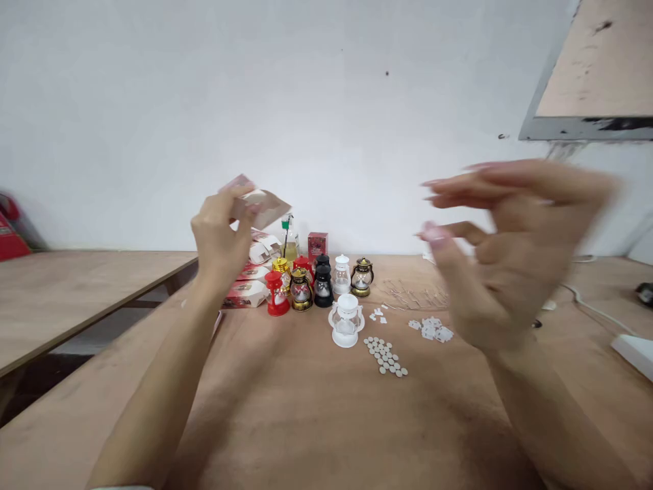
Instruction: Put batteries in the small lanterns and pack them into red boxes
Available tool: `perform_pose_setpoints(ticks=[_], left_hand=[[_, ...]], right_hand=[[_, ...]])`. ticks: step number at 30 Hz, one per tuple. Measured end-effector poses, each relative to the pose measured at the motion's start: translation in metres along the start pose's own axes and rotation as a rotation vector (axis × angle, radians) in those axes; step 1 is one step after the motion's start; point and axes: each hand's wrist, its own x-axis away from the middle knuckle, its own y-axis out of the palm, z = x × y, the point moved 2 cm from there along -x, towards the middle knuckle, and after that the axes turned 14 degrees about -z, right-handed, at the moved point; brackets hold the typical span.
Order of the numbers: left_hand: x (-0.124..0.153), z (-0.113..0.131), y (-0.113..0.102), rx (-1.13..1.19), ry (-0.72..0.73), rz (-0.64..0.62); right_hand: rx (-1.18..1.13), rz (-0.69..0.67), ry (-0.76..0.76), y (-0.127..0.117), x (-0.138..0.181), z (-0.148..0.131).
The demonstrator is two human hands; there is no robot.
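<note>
My left hand (217, 221) is raised at the left and closed on a small printed cardboard box (273, 209), pale inside with reddish print, its panels partly unfolded. On the right my right hand (490, 252) hangs in the air, blurred, with thumb and fingers apart and nothing visible between them. Between the hands, lower down, a white mini lantern (347, 323) stands upright on the table. Behind it are several more small lanterns: red (277, 296), black (323, 286), gold (281, 272), bronze (362, 278) and white (341, 275). Neither hand touches them.
Round button cells (386, 356) lie on the wooden table (306, 415), near white plastic pieces (432, 329) and thin wires (413, 296). Flattened and folded cartons (245, 294) are stacked at left. A red box (317, 243) and a bottle (290, 246) stand by the wall.
</note>
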Motion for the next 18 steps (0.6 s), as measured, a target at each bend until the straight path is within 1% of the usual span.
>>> perform_pose_setpoints(ticks=[2, 4, 5, 7, 10, 12, 15, 18], left_hand=[[0.005, 0.037, 0.002, 0.021, 0.214, 0.000], [0.013, 0.066, 0.006, 0.011, 0.397, 0.003], [0.016, 0.076, 0.009, 0.009, 0.454, 0.001], [0.022, 0.088, 0.016, 0.009, 0.518, -0.003], [0.027, 0.092, 0.025, 0.027, 0.544, -0.036], [0.030, 0.092, 0.031, 0.036, 0.529, -0.065], [0.035, 0.093, 0.037, 0.019, 0.453, -0.086], [0.041, 0.097, 0.042, -0.024, 0.403, -0.070]], right_hand=[[-0.042, -0.111, 0.045, 0.011, -0.003, 0.006], [-0.089, -0.241, 0.139, 0.024, -0.004, 0.016], [-0.115, -0.285, 0.188, 0.030, -0.004, 0.022], [-0.195, -0.353, 0.279, 0.040, -0.003, 0.035], [-0.392, -0.436, 0.403, 0.053, -0.001, 0.051], [-0.464, -0.424, 0.454, 0.060, 0.000, 0.059], [-0.402, -0.366, 0.471, 0.066, 0.003, 0.067], [-0.250, -0.352, 0.421, 0.069, 0.005, 0.070]])
